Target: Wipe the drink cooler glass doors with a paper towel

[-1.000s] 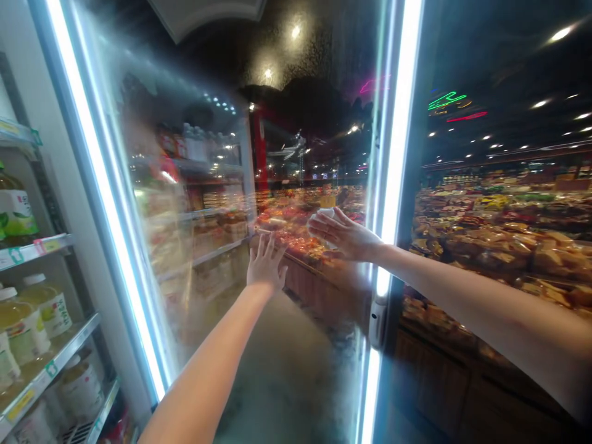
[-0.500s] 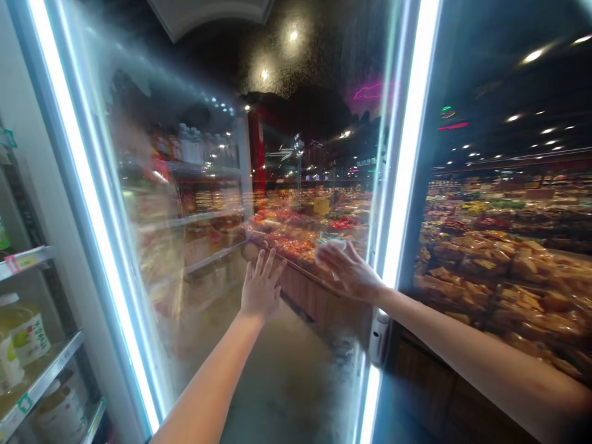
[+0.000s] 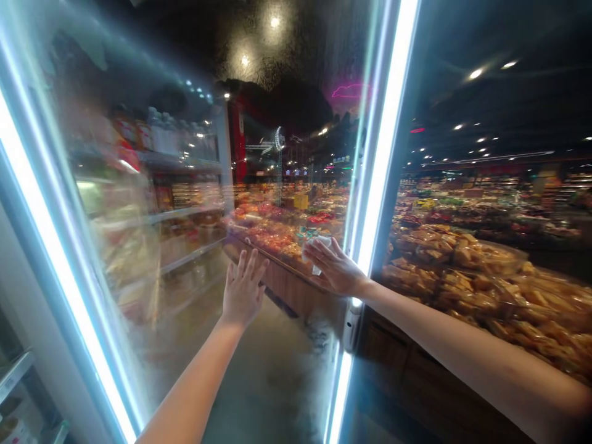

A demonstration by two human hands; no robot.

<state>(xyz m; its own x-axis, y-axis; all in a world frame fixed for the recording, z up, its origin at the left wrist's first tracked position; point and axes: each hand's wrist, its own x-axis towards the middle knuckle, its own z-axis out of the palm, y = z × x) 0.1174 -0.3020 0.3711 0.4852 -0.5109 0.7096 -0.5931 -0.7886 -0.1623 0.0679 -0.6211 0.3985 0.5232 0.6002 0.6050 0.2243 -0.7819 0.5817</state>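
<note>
An open glass fridge door, fogged on its left part, fills the middle of the view between two bright light strips. My left hand lies flat on the glass with its fingers spread, holding nothing. My right hand presses a white cloth against the glass near the door's right edge. The cloth shows only past my fingertips; the rest is hidden under the palm.
The fridge interior with shelves sits at the far left. A door handle hangs below my right wrist. Through the glass and to the right are store displays of packaged food and a grey floor.
Both hands have slid down and to the left on the glass. The view has swung right, so the fridge shelves and bottles have almost left the frame.
</note>
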